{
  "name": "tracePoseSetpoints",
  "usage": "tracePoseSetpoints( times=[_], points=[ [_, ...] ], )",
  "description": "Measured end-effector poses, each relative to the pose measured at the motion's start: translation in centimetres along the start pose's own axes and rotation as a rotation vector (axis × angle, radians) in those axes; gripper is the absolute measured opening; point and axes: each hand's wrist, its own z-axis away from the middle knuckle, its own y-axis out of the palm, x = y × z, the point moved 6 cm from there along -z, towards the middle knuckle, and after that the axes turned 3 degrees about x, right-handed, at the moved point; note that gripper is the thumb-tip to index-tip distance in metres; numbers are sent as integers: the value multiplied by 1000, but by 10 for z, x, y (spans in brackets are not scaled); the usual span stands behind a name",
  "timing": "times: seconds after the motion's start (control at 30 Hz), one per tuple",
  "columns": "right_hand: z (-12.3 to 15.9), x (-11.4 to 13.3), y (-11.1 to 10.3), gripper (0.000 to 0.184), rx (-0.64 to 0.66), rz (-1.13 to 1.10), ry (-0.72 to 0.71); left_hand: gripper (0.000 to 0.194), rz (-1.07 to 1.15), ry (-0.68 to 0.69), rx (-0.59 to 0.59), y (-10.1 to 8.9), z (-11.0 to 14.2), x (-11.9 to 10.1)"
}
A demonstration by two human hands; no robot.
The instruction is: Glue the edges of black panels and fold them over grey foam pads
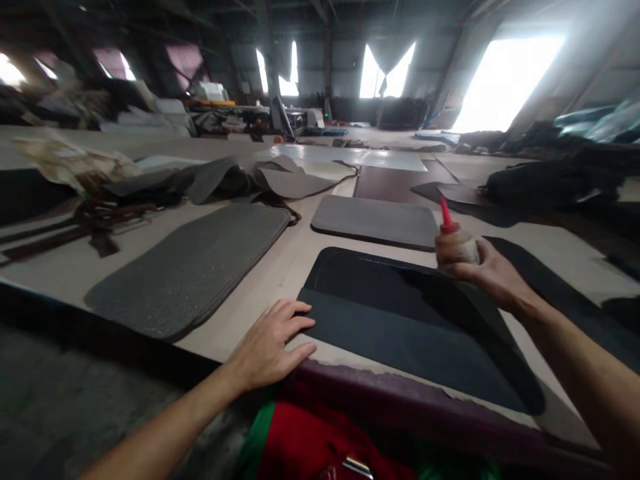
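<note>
My right hand (pixel 493 270) is wrapped round a glue bottle (pixel 457 247) with a red pointed nozzle, held upright above the right part of a black sheet (pixel 390 333). That sheet has rounded corners and lies flat on the table, with a darker band across its far half. At its left edge rests my left hand (pixel 277 340), fingers spread, their tips touching the sheet's edge. Just beyond the black sheet lies a grey rounded panel (pixel 375 219). To the left sits a stack of dark grey rounded sheets (pixel 195 267).
The pale table (pixel 270 293) has a purple cloth (pixel 400 400) along its near edge. Loose grey sheets (pixel 290 177) and brown straps (pixel 100 230) lie at the far left. A dark pile (pixel 545 180) stands at the right, beside a black strip (pixel 555 293).
</note>
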Motion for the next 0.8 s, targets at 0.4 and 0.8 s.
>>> tracePoseSetpoints(
  times=[0.4,0.8],
  points=[
    [113,109,91,48,552,-63,-50,64,24,-204,-220,5,3,17],
    [118,145,125,33,439,271,-460,66,26,-223,-216,7,3,19]
  ],
)
